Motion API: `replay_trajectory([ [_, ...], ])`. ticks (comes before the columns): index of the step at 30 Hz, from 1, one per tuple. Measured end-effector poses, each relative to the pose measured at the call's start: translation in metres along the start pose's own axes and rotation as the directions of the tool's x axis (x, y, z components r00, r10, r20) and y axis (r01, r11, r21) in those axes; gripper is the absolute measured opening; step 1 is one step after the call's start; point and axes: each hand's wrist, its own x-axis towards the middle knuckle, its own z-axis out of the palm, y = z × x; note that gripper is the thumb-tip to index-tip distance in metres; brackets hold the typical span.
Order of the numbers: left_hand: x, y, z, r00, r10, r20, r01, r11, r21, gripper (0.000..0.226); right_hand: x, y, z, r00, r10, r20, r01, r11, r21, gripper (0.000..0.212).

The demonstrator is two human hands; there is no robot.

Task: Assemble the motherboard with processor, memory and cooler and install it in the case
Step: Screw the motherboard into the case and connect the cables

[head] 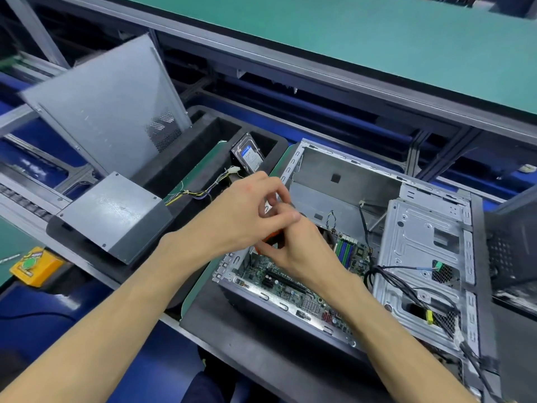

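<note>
The motherboard (293, 282) already lies inside the open computer case (430, 257), flat on the case floor, with its blue and green memory slots (345, 251) showing toward the drive cage (421, 245); the step in hand is judged to be fastening the board into the case; both hands meet just above the near-left wall of the case, over the upper part of the board; the right hand (299, 248) is curled around an orange-handled tool (268, 242), probably a screwdriver, of which only a small part of the handle shows; the left hand (255, 210) has its fingers bent and pinched together at the top of that tool, and whether it holds a screw or only steadies the tool cannot be told; no cooler or processor can be made out, the hands hiding that region; outside the case, on the worktop, a power supply (116, 216) rests against a black foam tray (200, 158), a hard drive (248, 155) stands in one compartment, and the side panel (104, 103) leans behind; the next move calls for seating the tool tip squarely in a screw head, holding the shaft vertical, and keeping the loose black cables (406, 286) off the board.
</note>
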Motion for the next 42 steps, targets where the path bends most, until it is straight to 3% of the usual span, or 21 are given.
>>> replay_trajectory([
  [4, -0.002, 0.002, -0.009, 1.0, -0.015, 0.006, 0.014, 0.992, 0.123, 0.03, 0.003, 0.0, 0.005, 0.995, 0.099, -0.024, -0.096, 0.992, 0.087, 0.033],
  [8, -0.001, 0.006, -0.014, 0.988, -0.101, 0.12, 0.065, 0.96, 0.272, 0.028, 0.006, -0.001, 0.002, 0.994, 0.113, -0.008, -0.111, 0.986, 0.127, 0.028],
  [12, 0.002, 0.012, -0.021, 0.972, -0.072, 0.224, 0.005, 0.957, 0.289, 0.009, 0.001, 0.0, -0.007, 0.987, 0.116, 0.114, -0.151, 0.915, 0.373, 0.024],
  [15, 0.003, 0.014, -0.026, 0.95, -0.049, 0.309, -0.053, 0.948, 0.312, 0.013, -0.001, 0.004, -0.01, 0.984, 0.114, 0.137, -0.164, 0.883, 0.44, 0.02],
  [19, 0.005, 0.02, -0.017, 0.968, -0.122, 0.22, 0.013, 0.898, 0.439, 0.03, 0.001, 0.004, -0.006, 0.989, 0.13, 0.071, -0.147, 0.923, 0.356, 0.021],
  [21, 0.006, 0.022, -0.015, 0.969, -0.152, 0.196, 0.037, 0.871, 0.489, 0.026, 0.0, 0.004, -0.005, 0.988, 0.133, 0.074, -0.151, 0.9, 0.41, 0.022],
  [23, 0.008, 0.022, -0.017, 0.952, -0.136, 0.275, -0.01, 0.882, 0.471, 0.011, -0.001, 0.004, -0.007, 0.988, 0.112, 0.108, -0.149, 0.882, 0.447, 0.023],
  [26, 0.007, 0.022, -0.022, 0.901, -0.089, 0.425, -0.097, 0.912, 0.398, 0.02, -0.002, 0.006, -0.012, 0.983, 0.09, 0.161, -0.157, 0.865, 0.477, 0.025],
  [28, 0.005, 0.024, -0.02, 0.92, -0.088, 0.382, -0.087, 0.904, 0.418, 0.02, -0.002, 0.006, -0.012, 0.979, 0.105, 0.173, -0.181, 0.838, 0.515, 0.022],
  [30, 0.002, 0.024, -0.014, 0.954, -0.129, 0.269, -0.041, 0.836, 0.547, 0.038, -0.001, 0.005, -0.01, 0.977, 0.133, 0.168, -0.203, 0.826, 0.526, 0.025],
  [32, 0.003, 0.024, -0.01, 0.964, -0.153, 0.219, -0.011, 0.797, 0.604, 0.038, 0.0, 0.004, -0.008, 0.978, 0.134, 0.161, -0.2, 0.828, 0.524, 0.025],
  [35, 0.006, 0.027, -0.014, 0.913, -0.128, 0.387, -0.102, 0.848, 0.52, 0.017, -0.001, 0.006, -0.01, 0.98, 0.114, 0.164, -0.182, 0.85, 0.495, 0.025],
  [37, 0.004, 0.027, -0.017, 0.878, -0.112, 0.465, -0.133, 0.876, 0.463, 0.022, -0.003, 0.008, -0.013, 0.976, 0.124, 0.179, -0.197, 0.853, 0.482, 0.029],
  [39, 0.0, 0.027, -0.015, 0.914, -0.062, 0.401, -0.139, 0.88, 0.454, 0.021, -0.002, 0.008, -0.013, 0.972, 0.135, 0.19, -0.215, 0.833, 0.509, 0.027],
  [42, -0.002, 0.028, -0.007, 0.97, -0.091, 0.227, -0.069, 0.789, 0.611, 0.035, 0.001, 0.007, -0.01, 0.981, 0.118, 0.153, -0.179, 0.855, 0.487, 0.027],
])
